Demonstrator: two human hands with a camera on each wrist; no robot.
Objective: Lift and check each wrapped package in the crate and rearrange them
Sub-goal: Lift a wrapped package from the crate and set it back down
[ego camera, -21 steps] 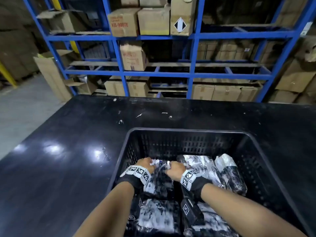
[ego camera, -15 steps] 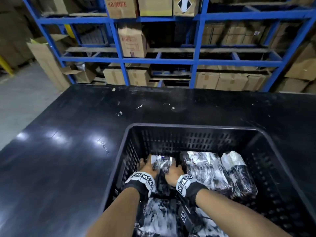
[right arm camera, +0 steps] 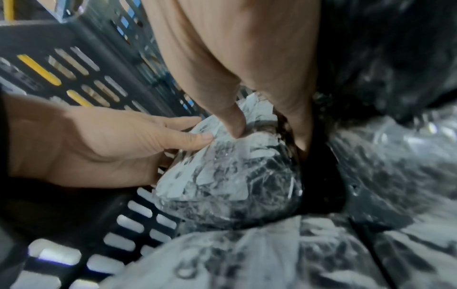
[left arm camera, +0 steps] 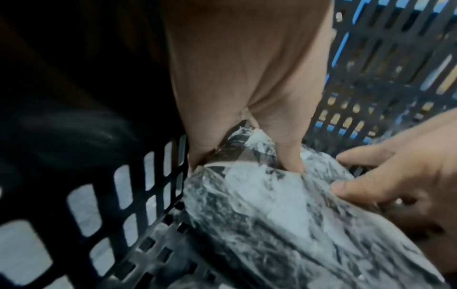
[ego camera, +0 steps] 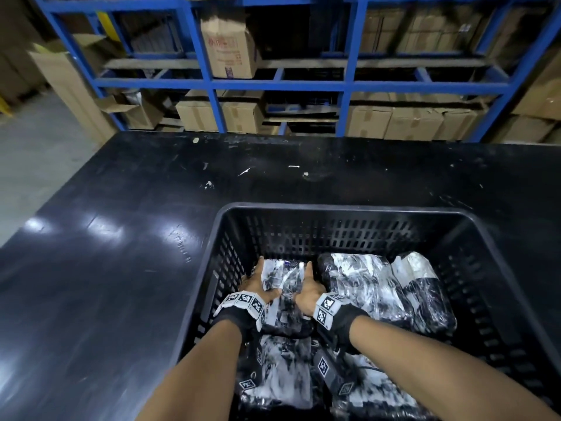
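Note:
A black slotted crate [ego camera: 334,208] on the black table holds several plastic-wrapped dark packages. One wrapped package [ego camera: 282,287] lies in the crate's far left corner, close to the left wall. My left hand [ego camera: 260,279] grips its left side, with the thumb [left arm camera: 290,156] on top and the fingers down between package and crate wall. My right hand [ego camera: 307,282] grips its right side, thumb [right arm camera: 235,123] on top, fingers pushed into the gap beside the neighbouring package [ego camera: 358,284]. The package's underside is hidden.
Another package [ego camera: 422,287] lies at the far right of the crate, and two more [ego camera: 279,369] [ego camera: 373,387] lie under my forearms. Blue racking [ego camera: 218,83] stacked with cardboard boxes stands behind the table. Grey floor [ego camera: 36,153] shows at the left.
Both hands have gone down and towards the far left corner of the crate with the package between them. The head view has tilted lower.

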